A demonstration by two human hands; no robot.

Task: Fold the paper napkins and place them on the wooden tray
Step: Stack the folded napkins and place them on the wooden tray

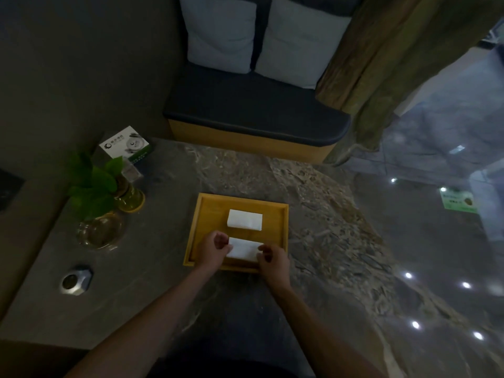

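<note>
- We count two folded white napkins, both inside one wooden tray (283,227) on the marble-patterned bench (327,214).
- The far napkin (245,219) lies flat in the tray's upper half, apart from both hands and clear of the rims.
- The near napkin (244,250) lies in the lower half, close to the tray's front rim.
- Our left hand (211,252) has curled fingers at this napkin's left end, and our right hand (274,261) pinches its right end.
- At the bench's left edge we count one leafy plant in a yellow glass vase (128,196), one clear glass dish (99,231), one printed card (124,144) and one metal fitting (75,281).
- Open bench surface stretches to the tray's right and behind it.
</note>
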